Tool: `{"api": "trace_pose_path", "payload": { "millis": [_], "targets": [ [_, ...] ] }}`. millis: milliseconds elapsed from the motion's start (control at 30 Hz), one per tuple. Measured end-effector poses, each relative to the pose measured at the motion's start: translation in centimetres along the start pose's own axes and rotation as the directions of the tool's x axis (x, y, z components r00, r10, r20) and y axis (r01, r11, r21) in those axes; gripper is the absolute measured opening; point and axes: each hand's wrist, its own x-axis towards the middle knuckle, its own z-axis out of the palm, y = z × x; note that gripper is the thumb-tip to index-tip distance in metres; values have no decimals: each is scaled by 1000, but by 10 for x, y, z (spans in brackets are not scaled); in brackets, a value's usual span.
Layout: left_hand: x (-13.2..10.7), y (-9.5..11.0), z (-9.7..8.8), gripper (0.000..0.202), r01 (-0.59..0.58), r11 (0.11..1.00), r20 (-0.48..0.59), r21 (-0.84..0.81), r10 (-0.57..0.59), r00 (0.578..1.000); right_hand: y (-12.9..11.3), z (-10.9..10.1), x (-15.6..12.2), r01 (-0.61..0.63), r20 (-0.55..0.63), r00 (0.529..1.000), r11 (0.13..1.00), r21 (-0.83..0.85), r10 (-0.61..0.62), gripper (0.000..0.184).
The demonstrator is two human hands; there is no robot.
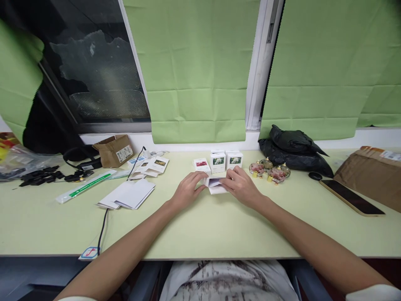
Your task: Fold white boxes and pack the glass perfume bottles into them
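In the middle of the table a small white cardboard box [218,189] lies with its flap open towards me. My left hand [189,189] grips the box's left side between thumb and fingers. At the opposite side my right hand [240,187] is closed on the box, its thumb at the opening; the fingertips are partly hidden. Just behind stand small white boxes with flower pictures: one with a red flower [201,165], and two with white flowers, a left one [218,163] and a right one [234,160].
Flat white cartons [134,194] and picture cartons [153,166] lie left, near a black cable [103,230] and a brown box [114,151]. To the right are gold-and-pink ornaments [271,170], black plastic bags [293,150], a phone [351,197] and a large cardboard parcel [369,175].
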Motion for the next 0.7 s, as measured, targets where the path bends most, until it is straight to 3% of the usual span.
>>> {"api": "trace_pose_path", "payload": {
  "millis": [333,700],
  "targets": [
    [1,0,0,29,19,1000,-6,5,-19,1000,2,5,-3,-29,82,996,1000,3,29,27],
    [1,-2,1,28,52,999,-13,-2,-52,999,-2,10,-5,-147,126,985,964,221,122,34]
  ]
}}
